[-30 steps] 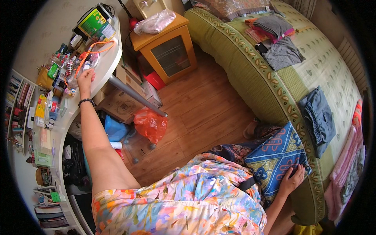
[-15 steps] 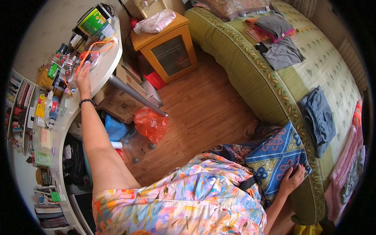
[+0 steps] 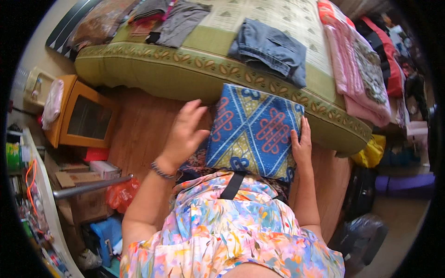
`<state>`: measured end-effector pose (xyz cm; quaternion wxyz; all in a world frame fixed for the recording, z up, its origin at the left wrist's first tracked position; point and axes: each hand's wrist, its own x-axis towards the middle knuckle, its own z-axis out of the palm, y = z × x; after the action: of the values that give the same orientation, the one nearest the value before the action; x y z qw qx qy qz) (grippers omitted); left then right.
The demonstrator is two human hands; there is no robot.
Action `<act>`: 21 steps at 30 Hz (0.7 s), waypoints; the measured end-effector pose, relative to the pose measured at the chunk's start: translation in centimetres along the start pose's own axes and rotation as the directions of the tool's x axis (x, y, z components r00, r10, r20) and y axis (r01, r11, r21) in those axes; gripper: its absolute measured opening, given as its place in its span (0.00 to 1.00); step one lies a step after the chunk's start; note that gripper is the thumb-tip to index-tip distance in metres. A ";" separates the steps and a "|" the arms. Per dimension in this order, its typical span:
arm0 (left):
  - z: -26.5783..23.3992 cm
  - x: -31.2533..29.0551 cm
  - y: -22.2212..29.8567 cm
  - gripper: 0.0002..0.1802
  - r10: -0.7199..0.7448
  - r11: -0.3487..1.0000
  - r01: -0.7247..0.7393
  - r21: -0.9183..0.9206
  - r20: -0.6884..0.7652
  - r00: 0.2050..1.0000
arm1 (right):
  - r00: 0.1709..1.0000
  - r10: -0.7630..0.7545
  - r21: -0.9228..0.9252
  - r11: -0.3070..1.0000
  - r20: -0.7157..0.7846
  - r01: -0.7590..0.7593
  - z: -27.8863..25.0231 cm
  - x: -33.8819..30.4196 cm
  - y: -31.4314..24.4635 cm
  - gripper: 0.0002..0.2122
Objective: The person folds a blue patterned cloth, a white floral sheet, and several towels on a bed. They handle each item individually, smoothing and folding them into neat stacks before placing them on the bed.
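A flat square piece with a blue, white and yellow-green pattern and red knot motifs point(image 3: 255, 134) lies across my lap. It looks like folded cloth or a cloth-covered cushion; I cannot tell which. My right hand point(image 3: 302, 141) rests along its right edge, fingers stretched out and thumb apart, touching it. To its left, my left hand point(image 3: 185, 132) is raised with fingers spread, holding nothing and slightly blurred. A dark beaded bracelet point(image 3: 163, 171) circles my left wrist. Below the square, a black strap point(image 3: 232, 185) shows against my flowered garment.
Ahead stands a bed point(image 3: 208, 69) bearing folded blue denim point(image 3: 269, 51), grey clothes point(image 3: 183, 23) and pink bedding point(image 3: 347, 69). A wooden cabinet point(image 3: 88, 116) and a cluttered white desk point(image 3: 46, 194) are at left. On the right sit a yellow bag point(image 3: 371, 150) and dark bags point(image 3: 361, 241).
My view has swung right, from the desk toward the bed. My left hand has left the desk and come over near the blue square, which now lies squarely before me.
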<state>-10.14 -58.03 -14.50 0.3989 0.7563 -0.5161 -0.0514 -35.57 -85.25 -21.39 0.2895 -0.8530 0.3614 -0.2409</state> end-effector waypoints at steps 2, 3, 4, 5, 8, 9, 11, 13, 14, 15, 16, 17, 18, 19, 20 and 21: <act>5.1 2.8 1.9 0.34 0.101 0.988 -0.119 0.101 0.168 0.981 | 0.990 -0.128 -0.190 0.975 -0.054 0.116 -1.0 0.2 -0.7 0.28; 6.9 3.7 2.0 0.35 0.129 0.973 -0.162 0.161 0.202 0.971 | 0.984 -0.174 -0.195 0.968 -0.049 0.161 -1.1 0.6 -1.7 0.28; 8.3 4.3 2.0 0.36 0.152 0.954 -0.204 0.219 0.233 0.961 | 0.974 -0.222 -0.201 0.957 -0.040 0.209 -1.1 0.8 -2.6 0.28; 9.3 4.7 1.2 0.37 0.099 0.947 -0.170 0.272 0.257 0.961 | 0.972 -0.235 -0.223 0.947 0.005 0.230 -0.4 1.1 -2.4 0.29; 9.9 4.9 -0.4 0.38 -0.090 0.950 0.018 0.312 0.217 0.972 | 0.989 -0.148 -0.203 0.967 0.026 0.151 1.1 0.5 -1.6 0.28; 10.4 4.4 -2.9 0.37 -0.160 0.984 0.144 0.102 0.166 0.973 | 0.994 -0.113 -0.121 0.986 -0.012 0.111 1.5 0.7 -0.8 0.28; 11.0 3.0 -8.5 0.34 -0.390 0.858 0.428 -0.284 0.182 0.903 | 0.998 0.048 0.094 0.995 -0.050 -0.043 2.3 1.3 1.0 0.26; 10.4 3.6 -8.2 0.30 -0.537 0.471 0.561 -0.680 0.283 0.794 | 0.979 0.201 0.317 0.932 -0.042 -0.178 2.3 2.8 2.4 0.21; 9.4 4.3 -6.6 0.27 -0.455 0.229 0.526 -0.819 0.388 0.802 | 0.960 0.280 0.422 0.870 0.005 -0.256 1.9 3.3 3.0 0.18; 8.5 5.3 -5.4 0.24 -0.453 0.216 0.557 -0.802 0.423 0.785 | 0.951 0.308 0.458 0.846 -0.003 -0.272 2.1 3.9 4.3 0.17; 8.1 6.1 -5.1 0.22 -0.456 0.203 0.584 -0.786 0.452 0.767 | 0.945 0.328 0.493 0.823 -0.006 -0.283 2.2 4.7 4.6 0.16; 8.5 6.6 -5.8 0.20 -0.447 0.186 0.549 -0.815 0.427 0.786 | 0.956 0.284 0.475 0.853 -0.075 -0.217 2.2 5.1 4.8 0.14; 9.2 6.8 -7.2 0.18 -0.447 0.166 0.509 -0.844 0.396 0.802 | 0.964 0.253 0.439 0.877 -0.081 -0.193 2.0 5.8 3.7 0.13; 9.5 7.3 -7.8 0.17 -0.442 0.148 0.473 -0.868 0.370 0.817 | 0.969 0.228 0.402 0.899 -0.093 -0.173 1.7 6.2 2.9 0.13; 9.6 7.6 -8.3 0.15 -0.481 0.121 0.472 -0.873 0.365 0.798 | 0.974 0.203 0.365 0.919 -0.103 -0.153 1.6 6.5 2.5 0.13; 9.7 8.3 -8.4 0.14 -0.511 0.093 0.475 -0.875 0.368 0.777 | 0.967 0.210 0.394 0.908 -0.143 -0.139 1.8 6.7 2.7 0.11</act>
<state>-4.86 -68.91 -23.87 0.7281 0.4984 -0.0932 -0.4613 -31.53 -91.26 -23.13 0.4357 -0.7188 0.4079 -0.3565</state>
